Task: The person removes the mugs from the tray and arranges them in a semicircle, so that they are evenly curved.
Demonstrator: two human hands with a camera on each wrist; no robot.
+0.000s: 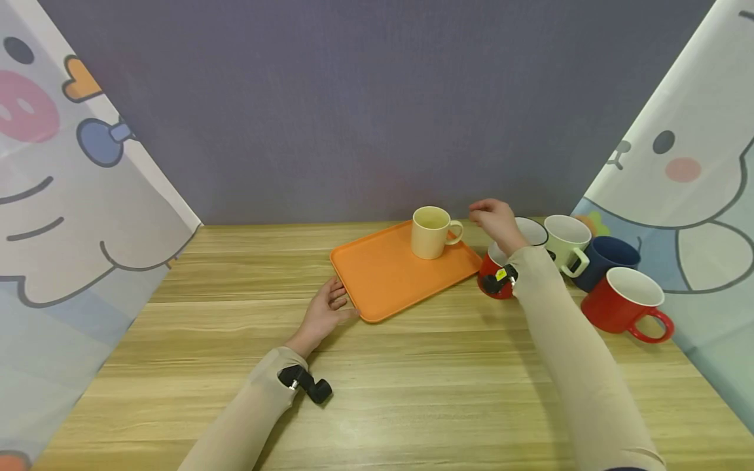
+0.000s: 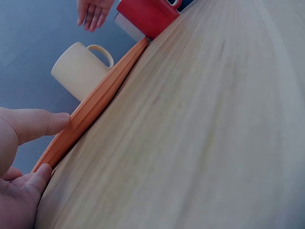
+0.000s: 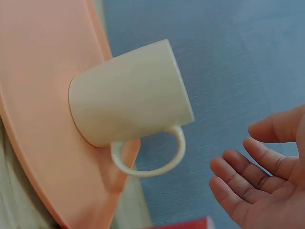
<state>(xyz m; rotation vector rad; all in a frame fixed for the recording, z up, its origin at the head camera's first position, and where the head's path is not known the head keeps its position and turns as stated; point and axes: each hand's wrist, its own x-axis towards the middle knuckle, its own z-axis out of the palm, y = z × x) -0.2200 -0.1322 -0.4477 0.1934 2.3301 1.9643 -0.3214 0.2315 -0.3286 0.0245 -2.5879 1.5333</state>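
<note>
A pale yellow mug (image 1: 429, 234) stands upright on the orange tray (image 1: 377, 275), toward its far right part, with its handle to the right. My left hand (image 1: 327, 306) is at the tray's near left corner, thumb and loosely bent fingers touching the edge. In the left wrist view, the thumb (image 2: 45, 122) lies against the tray rim and a fingertip sits low beside it. To the right of the yellow mug, my right hand (image 1: 497, 221) is raised with nothing in it. Its fingers (image 3: 238, 186) are relaxed and apart from the mug handle in the right wrist view.
Several mugs stand at the right: a red and white one (image 1: 495, 265) partly behind my right wrist, a white one with a dark rim (image 1: 532, 230), a pale green one (image 1: 565, 239), a navy one (image 1: 603, 261) and a red one (image 1: 618, 304). A grey wall (image 1: 377, 118) rises behind.
</note>
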